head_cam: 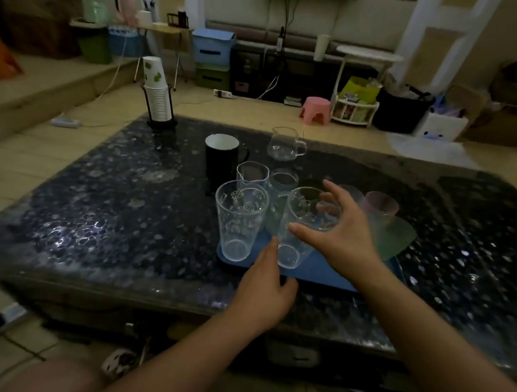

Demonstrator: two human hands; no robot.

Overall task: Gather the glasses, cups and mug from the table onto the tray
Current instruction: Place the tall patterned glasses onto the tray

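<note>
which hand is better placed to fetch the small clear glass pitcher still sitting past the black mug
Right. The small clear glass pitcher stands off the blue tray, far and right of the black mug. The right hand is open, farther forward and on that side; the left hand sits low by the tray's near edge.

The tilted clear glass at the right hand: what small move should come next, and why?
Probably set the tilted clear glass upright on the blue tray. It leans with its base low near the left hand, while the right hand curls around its rim, so it looks not yet settled. Another printed glass already stands upright beside it.
</note>
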